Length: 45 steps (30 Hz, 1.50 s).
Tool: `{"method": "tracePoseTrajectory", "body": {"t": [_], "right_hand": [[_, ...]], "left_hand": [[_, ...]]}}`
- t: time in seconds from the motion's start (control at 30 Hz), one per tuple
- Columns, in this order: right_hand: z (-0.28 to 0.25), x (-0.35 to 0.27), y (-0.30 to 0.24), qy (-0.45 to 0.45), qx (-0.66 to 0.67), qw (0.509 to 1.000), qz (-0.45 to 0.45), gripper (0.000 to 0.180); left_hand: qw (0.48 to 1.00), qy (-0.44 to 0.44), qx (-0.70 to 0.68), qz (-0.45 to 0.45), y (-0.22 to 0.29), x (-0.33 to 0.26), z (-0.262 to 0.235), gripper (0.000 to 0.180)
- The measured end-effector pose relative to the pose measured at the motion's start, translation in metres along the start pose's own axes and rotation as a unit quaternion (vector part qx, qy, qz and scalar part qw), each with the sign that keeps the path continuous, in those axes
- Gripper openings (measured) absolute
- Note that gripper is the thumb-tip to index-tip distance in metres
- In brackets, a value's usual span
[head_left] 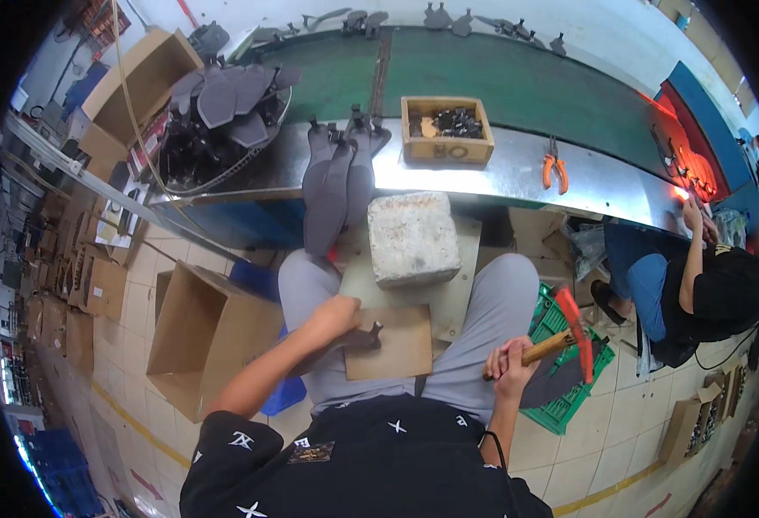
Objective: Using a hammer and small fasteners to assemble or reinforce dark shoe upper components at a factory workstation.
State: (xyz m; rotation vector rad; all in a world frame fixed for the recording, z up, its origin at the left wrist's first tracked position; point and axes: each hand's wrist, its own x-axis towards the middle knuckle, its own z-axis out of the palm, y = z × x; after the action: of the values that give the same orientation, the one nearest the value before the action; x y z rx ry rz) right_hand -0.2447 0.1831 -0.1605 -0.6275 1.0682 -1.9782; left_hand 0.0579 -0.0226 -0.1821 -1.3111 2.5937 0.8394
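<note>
One long green-topped bench (500,78) spans the far side. Nearer, a rough whitish block (414,237) stands between the seated person's grey-clad knees (507,293), with a flat brown board (403,356) just below it. The right hand (510,367) is wrapped round the wooden handle of a red-headed hammer (550,347), well apart from the board. The left hand (336,317) appears closed on a dark grey piece (359,340), whose stubby black end (377,328) juts over the board, just beyond that grip. Positioning seems in hand; striking would call for steady support.
</note>
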Motion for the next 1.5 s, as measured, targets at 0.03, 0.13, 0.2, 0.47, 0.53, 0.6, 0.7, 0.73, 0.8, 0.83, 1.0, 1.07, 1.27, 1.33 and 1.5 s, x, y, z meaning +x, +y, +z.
{"method": "tracePoseTrajectory", "body": {"t": [0.03,0.13,0.2,0.47,0.53,0.6,0.7,0.73,0.8,0.83,1.0,1.07,1.27,1.33,1.5], "right_hand": [[0.000,-0.003,0.000,0.006,-0.023,1.000,0.008,0.032],[-0.002,-0.004,-0.005,0.027,-0.044,0.999,0.009,0.030],[-0.004,-0.003,-0.012,0.007,-0.064,0.998,0.001,0.031],[-0.013,0.006,-0.045,0.048,-0.103,0.993,-0.035,0.029],[-0.014,0.003,-0.044,0.060,-0.110,0.991,-0.036,0.029],[-0.011,0.000,-0.046,0.070,-0.129,0.988,-0.046,0.029],[-0.014,-0.001,-0.044,0.074,-0.146,0.986,-0.033,0.030],[-0.015,-0.002,-0.045,0.074,-0.147,0.986,-0.034,0.030],[-0.017,-0.004,-0.046,0.085,-0.154,0.984,-0.021,0.031],[-0.017,-0.003,-0.046,0.089,-0.156,0.983,-0.021,0.031],[-0.014,0.006,-0.047,0.095,-0.138,0.986,-0.028,0.032],[-0.011,0.012,-0.046,0.089,-0.141,0.985,-0.035,0.032],[-0.005,0.028,-0.042,0.064,-0.088,0.994,-0.032,0.030],[0.000,0.035,-0.039,0.057,-0.069,0.995,-0.036,0.030],[0.002,0.034,-0.050,0.104,-0.102,0.989,-0.007,0.013]], "left_hand": [[1.000,0.003,0.007,0.009,0.013,0.000,-0.016,0.032],[0.989,-0.055,-0.110,0.085,0.060,-0.027,-0.086,0.024],[0.986,-0.065,-0.124,0.084,0.101,-0.059,-0.144,0.024],[0.906,0.380,0.006,0.186,0.157,-0.054,-0.234,0.018],[0.838,0.438,0.138,0.296,0.140,-0.025,-0.212,0.010],[0.842,0.371,0.248,0.304,0.125,-0.004,-0.184,0.011],[0.908,0.277,0.170,0.266,0.092,0.024,-0.134,0.013],[0.929,0.244,0.122,0.250,0.080,0.029,-0.121,0.013],[0.949,0.202,0.064,0.235,0.074,0.024,-0.105,0.016],[0.951,0.189,0.048,0.240,0.074,0.021,-0.101,0.021],[0.960,0.168,0.083,0.206,0.082,0.001,-0.122,0.046],[0.986,0.078,-0.087,0.118,0.080,-0.009,-0.140,0.054],[0.929,0.215,-0.297,0.055,0.117,0.037,-0.155,0.026],[0.892,0.320,-0.318,0.036,0.117,0.073,-0.136,0.029],[0.848,0.529,-0.005,-0.023,0.125,0.117,-0.114,0.015]]}}
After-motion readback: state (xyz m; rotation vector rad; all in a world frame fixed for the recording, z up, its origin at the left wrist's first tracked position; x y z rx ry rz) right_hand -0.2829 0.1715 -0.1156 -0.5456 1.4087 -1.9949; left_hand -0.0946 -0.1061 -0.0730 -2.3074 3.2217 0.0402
